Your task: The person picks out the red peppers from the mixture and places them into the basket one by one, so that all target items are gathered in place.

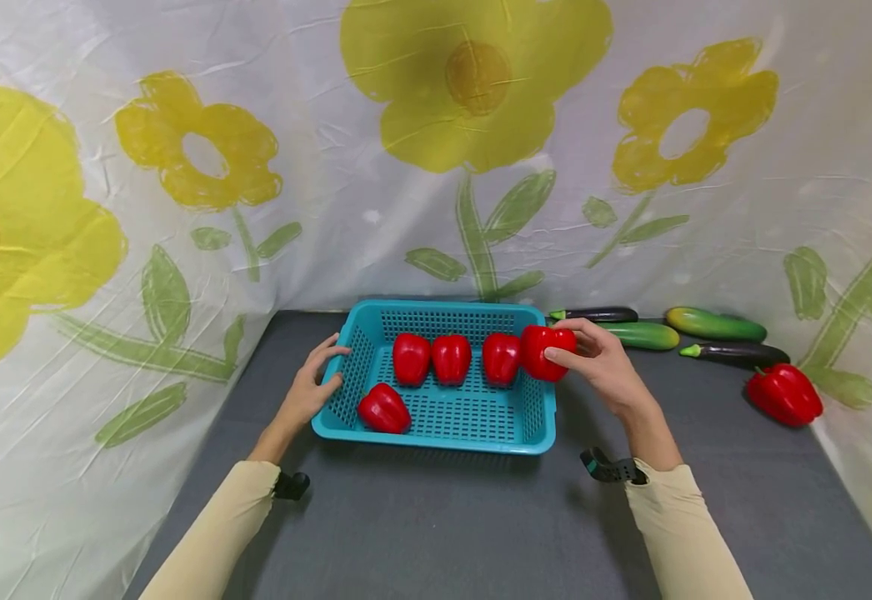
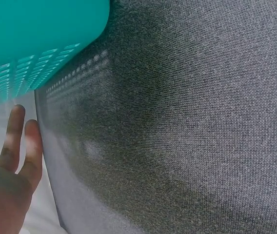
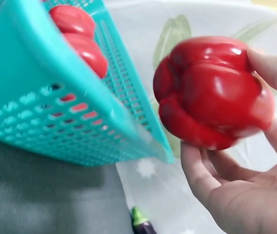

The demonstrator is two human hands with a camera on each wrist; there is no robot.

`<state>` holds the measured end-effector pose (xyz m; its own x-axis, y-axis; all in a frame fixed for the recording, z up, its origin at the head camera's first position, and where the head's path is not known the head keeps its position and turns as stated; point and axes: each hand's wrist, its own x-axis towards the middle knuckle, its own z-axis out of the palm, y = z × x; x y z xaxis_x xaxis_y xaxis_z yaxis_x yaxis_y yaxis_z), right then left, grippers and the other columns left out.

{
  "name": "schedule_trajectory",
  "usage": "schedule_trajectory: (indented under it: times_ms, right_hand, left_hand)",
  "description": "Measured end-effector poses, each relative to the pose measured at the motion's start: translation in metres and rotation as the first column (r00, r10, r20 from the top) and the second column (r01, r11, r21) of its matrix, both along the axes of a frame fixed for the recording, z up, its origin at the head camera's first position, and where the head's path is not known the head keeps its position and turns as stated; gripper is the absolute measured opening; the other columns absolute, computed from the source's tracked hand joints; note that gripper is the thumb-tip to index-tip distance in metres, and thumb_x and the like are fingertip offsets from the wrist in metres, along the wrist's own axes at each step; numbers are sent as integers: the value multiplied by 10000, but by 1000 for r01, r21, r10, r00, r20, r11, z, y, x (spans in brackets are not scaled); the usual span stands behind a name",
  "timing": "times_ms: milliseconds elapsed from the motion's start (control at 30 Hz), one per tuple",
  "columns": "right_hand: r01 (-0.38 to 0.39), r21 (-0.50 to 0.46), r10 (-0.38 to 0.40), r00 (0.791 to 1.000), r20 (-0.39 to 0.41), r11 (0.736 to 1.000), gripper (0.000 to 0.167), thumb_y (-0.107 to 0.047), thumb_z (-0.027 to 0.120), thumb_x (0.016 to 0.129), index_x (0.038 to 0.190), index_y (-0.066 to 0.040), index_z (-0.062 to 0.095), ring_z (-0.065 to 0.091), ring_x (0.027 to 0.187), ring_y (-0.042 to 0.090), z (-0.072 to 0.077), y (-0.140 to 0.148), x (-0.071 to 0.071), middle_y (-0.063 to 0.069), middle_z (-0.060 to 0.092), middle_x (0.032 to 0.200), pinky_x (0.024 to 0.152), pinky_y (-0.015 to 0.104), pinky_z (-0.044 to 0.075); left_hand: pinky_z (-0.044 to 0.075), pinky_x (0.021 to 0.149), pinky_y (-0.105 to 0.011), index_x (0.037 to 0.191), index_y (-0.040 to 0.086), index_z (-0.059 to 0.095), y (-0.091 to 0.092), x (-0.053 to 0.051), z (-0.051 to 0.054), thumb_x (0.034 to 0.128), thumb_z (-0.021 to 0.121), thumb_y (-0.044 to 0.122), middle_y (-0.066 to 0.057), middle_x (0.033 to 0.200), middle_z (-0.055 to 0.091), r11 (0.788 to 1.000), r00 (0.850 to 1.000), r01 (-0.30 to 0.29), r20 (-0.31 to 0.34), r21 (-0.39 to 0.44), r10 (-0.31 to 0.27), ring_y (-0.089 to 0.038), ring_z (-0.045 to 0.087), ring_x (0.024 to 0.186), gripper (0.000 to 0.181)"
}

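Note:
My right hand (image 1: 599, 362) grips a red bell pepper (image 1: 543, 353) at the right rim of a blue plastic basket (image 1: 436, 443). In the right wrist view that bell pepper (image 3: 216, 92) is held up beside the basket wall (image 3: 104, 112), thumb on one side and fingers on the other. Four-sided and perforated, the basket holds several red bell peppers, one (image 1: 384, 408) lying at its front left. My left hand (image 1: 308, 387) is at the basket's left rim, fingers extended. The left wrist view shows two of its fingers (image 2: 31, 146) straight beside the basket's underside.
Right of the basket lie eggplants (image 1: 736, 353) and green-yellow cucumber-like vegetables (image 1: 715, 323). Another red bell pepper (image 1: 784, 395) lies at the far right edge of the dark table (image 1: 436, 525). A flower-printed white sheet (image 1: 331, 150) hangs behind.

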<state>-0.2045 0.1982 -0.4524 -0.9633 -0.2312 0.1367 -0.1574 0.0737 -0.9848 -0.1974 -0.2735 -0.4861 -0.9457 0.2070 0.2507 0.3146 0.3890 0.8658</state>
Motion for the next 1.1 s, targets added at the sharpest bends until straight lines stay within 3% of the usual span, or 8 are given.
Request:
schedule_trajectory:
  times_ms: [233, 500, 667, 867, 1100]
  right_hand:
    - [-92, -41, 92, 996, 6, 995, 388, -56, 713, 936, 1299, 17, 595, 549, 1132, 377, 5, -16, -5, 186, 575, 1298, 824, 422, 566]
    - [-154, -54, 156, 987, 34, 987, 382, -33, 708, 938, 1300, 49, 616, 621, 987, 354, 8, -34, -9, 207, 617, 1223, 818, 450, 563]
    - [-165, -63, 168, 984, 59, 984, 379, -41, 711, 939, 1300, 38, 624, 602, 944, 309, 8, -45, -12, 202, 628, 1181, 792, 431, 564]
    - [-161, -25, 162, 986, 45, 987, 356, -63, 728, 933, 1276, 4, 658, 568, 1056, 368, 9, -58, -14, 155, 594, 1267, 826, 438, 548]
    - [-143, -13, 143, 988, 53, 990, 376, -94, 752, 921, 1280, -21, 668, 580, 1081, 374, 8, -73, -14, 143, 624, 1258, 851, 527, 539]
  left_hand:
    - [381, 997, -671, 1337, -126, 540, -1, -1, -1, 943, 526, -127, -326, 1577, 247, 1000, 1000, -8, -9, -13, 8, -491, 282, 1403, 395]
    - [375, 997, -676, 1345, -127, 531, -1, 0, 0, 948, 517, -113, -328, 1576, 242, 1000, 1000, -4, 1, -13, 4, -491, 281, 1401, 398]
    - [372, 999, -682, 1346, -131, 530, 0, 0, -1, 945, 523, -114, -328, 1576, 244, 1000, 1000, -8, 8, -14, 8, -501, 283, 1396, 402]
    - [383, 987, -682, 1340, -139, 532, 0, 0, -1, 941, 530, -122, -338, 1570, 249, 1000, 1000, -8, -6, -21, 8, -509, 289, 1391, 400]
    - [385, 988, -679, 1346, -132, 530, 0, 1, -1, 944, 527, -121, -334, 1575, 241, 1000, 1000, -7, 0, -19, 7, -504, 278, 1398, 402]
